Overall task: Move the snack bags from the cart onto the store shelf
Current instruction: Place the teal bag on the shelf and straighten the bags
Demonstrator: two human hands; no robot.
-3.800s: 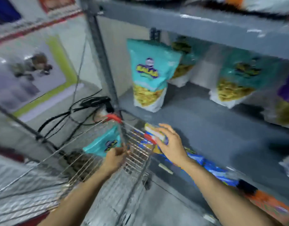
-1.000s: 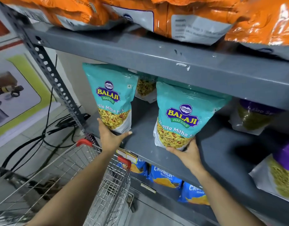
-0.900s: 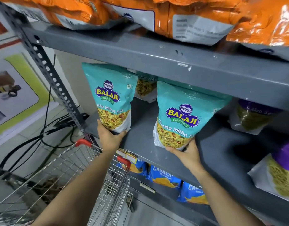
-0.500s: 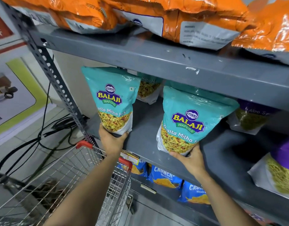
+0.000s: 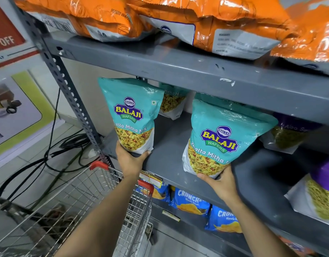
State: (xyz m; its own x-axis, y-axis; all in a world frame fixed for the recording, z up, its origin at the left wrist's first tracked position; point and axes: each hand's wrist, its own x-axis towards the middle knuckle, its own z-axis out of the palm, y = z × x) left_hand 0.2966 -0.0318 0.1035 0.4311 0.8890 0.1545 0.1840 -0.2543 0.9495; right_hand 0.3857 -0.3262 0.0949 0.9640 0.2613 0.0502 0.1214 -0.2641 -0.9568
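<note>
Two teal Balaji snack bags stand upright on the grey middle shelf. My left hand grips the bottom of the left teal bag near the shelf's left post. My right hand cups the lower edge of the right teal bag, which leans back a little. The wire cart with red corners sits below my left arm; what it holds is hidden by the mesh.
Orange chip bags fill the top shelf. Another teal bag stands at the back, green and purple bags to the right. Blue Crunchex bags sit on the lower shelf. Black cables lie on the floor at left.
Earlier both hands were down at the cart. Over the last second both hands stay on the bags on the shelf; the right bag has slid slightly right and tilted back.
</note>
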